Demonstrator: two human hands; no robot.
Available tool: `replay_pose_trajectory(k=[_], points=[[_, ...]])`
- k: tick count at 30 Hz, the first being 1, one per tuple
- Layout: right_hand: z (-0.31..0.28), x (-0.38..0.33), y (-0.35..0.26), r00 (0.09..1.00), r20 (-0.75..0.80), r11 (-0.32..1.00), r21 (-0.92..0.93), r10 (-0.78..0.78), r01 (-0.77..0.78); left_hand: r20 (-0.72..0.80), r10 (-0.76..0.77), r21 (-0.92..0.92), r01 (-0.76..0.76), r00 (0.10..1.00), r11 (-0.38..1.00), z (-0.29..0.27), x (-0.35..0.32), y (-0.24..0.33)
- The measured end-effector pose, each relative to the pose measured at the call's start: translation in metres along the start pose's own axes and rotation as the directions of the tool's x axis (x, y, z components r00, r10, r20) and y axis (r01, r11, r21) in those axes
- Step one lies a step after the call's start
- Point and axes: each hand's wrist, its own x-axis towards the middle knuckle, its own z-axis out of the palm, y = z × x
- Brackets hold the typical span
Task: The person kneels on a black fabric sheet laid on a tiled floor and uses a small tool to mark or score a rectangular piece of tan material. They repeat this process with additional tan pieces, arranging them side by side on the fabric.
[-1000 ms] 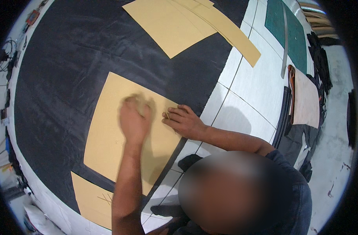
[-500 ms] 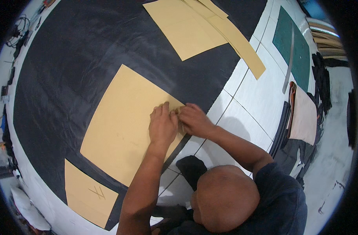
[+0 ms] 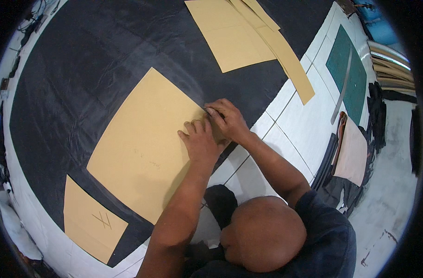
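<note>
A large tan card pattern (image 3: 137,134) lies on a wide sheet of black leather-like material (image 3: 58,102). My left hand (image 3: 202,141) rests on the card near its right edge, fingers spread and pressing down. Just beyond it, my right hand (image 3: 229,121) is closed in a pinch at the card's upper right edge. A thin pen-like tool (image 3: 206,108) shows at its fingertips, its tip by the card's border; its exact kind is too small to make out.
A smaller tan card piece (image 3: 93,222) with pencil marks lies at the lower left. More tan card pieces (image 3: 239,41) overlap at the top. On the white tiled floor (image 3: 290,125) are a green cutting mat (image 3: 345,69), a metal ruler (image 3: 343,92) and folded pale material (image 3: 351,150).
My right hand has moved up along the card's edge, away from the left hand. My left hand has shifted slightly right and its fingers have spread. The whole view has shifted a little.
</note>
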Motion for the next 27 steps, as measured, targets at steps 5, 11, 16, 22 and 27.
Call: replay_pose_trajectory(k=[5, 11, 16, 22, 27], points=[[-0.004, 0.002, -0.001, 0.998, 0.012, 0.998, 0.015, 0.054, -0.054, -0.041, -0.001, -0.034, 0.000, 0.999, 0.999, 0.005, -0.002, 0.001], [0.000, -0.002, 0.002, 0.999, 0.023, 0.998, -0.059, 0.034, -0.033, -0.031, -0.007, -0.045, 0.005, 0.999, 0.999, 0.004, -0.002, 0.002], [-0.001, -0.003, 0.004, 0.997, 0.063, 0.987, -0.149, -0.054, 0.063, -0.011, -0.015, -0.027, 0.015, 1.000, 1.000, 0.006, 0.000, 0.004], [-0.030, -0.040, 0.001, 0.970, 0.239, 0.970, -0.242, 0.035, 0.024, -0.112, -0.024, -0.065, 0.017, 0.993, 0.998, 0.012, 0.000, 0.003], [-0.024, -0.044, 0.019, 0.963, 0.167, 0.950, -0.196, -0.211, 0.242, -0.033, -0.046, -0.102, 0.042, 0.998, 0.994, 0.005, 0.002, 0.007]])
